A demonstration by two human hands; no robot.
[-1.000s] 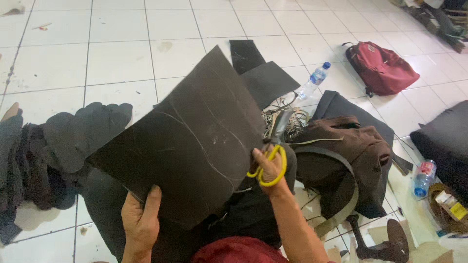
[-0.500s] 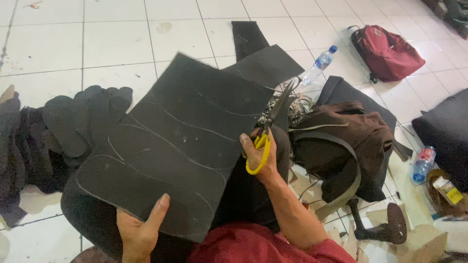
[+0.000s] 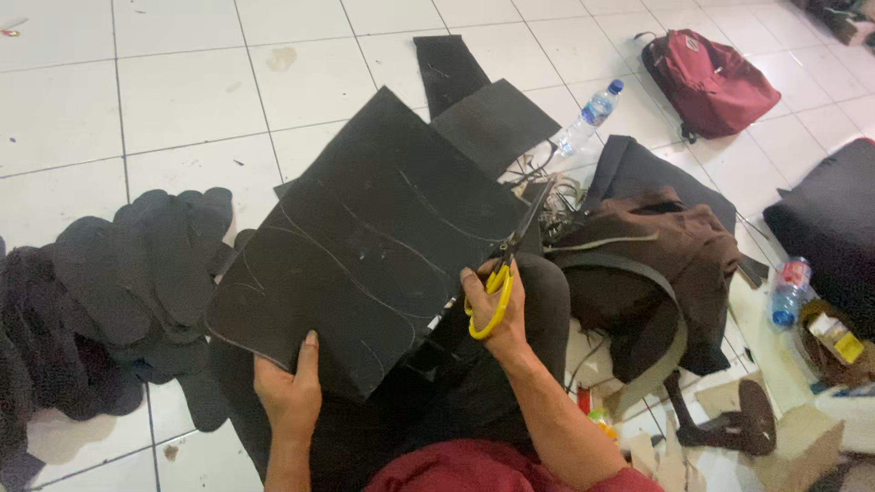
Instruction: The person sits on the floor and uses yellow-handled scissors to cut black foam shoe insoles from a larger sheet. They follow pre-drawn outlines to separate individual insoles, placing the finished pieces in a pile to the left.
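Observation:
A large black foam sheet point(image 3: 369, 237) with curved chalk outlines drawn on it lies tilted over my lap. My left hand point(image 3: 290, 392) grips its near edge, thumb on top. My right hand point(image 3: 492, 305) holds yellow-handled scissors point(image 3: 507, 264), their dark blades pointing up and away along the sheet's right edge. A pile of cut black sole-shaped pieces point(image 3: 137, 273) lies on the floor at my left.
White tiled floor point(image 3: 182, 82) all round. Two more black foam pieces point(image 3: 478, 100) lie beyond the sheet. A brown backpack point(image 3: 656, 264), a red backpack point(image 3: 711, 82), two plastic bottles point(image 3: 588, 118) point(image 3: 789, 292) and a black cushion point(image 3: 834, 219) are to the right.
The sheet has swung round and lies flatter over my lap. My right hand with the scissors has shifted to its right edge, and my left hand has taken a new grip nearer the bottom.

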